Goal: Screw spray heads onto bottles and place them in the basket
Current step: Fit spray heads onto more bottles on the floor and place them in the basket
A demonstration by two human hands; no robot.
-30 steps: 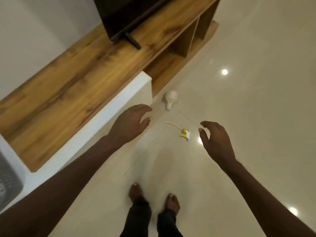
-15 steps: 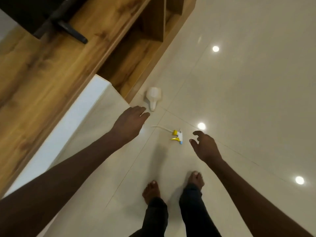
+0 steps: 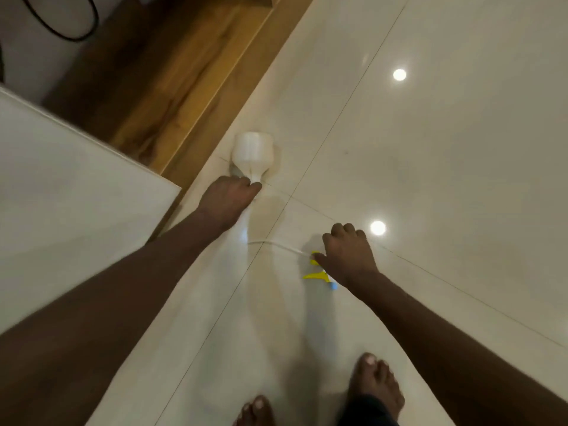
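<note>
Left hand (image 3: 226,196) grasping white bottle (image 3: 252,155) neck at 12 o'clock, right hand (image 3: 347,255) clenched over yellow spray head (image 3: 316,273) at 3 o'clock.

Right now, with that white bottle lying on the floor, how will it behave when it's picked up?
The white bottle looks empty and capless, so probably light. Lying on its round side on the glossy floor tiles, it could roll or slide if nudged. The left hand is at its narrow neck, a likely secure hold.

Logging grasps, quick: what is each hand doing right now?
Left hand: fingers curled round the neck of the white bottle.
Right hand: fingers curled over the yellow spray head; looks like gripping it.
</note>
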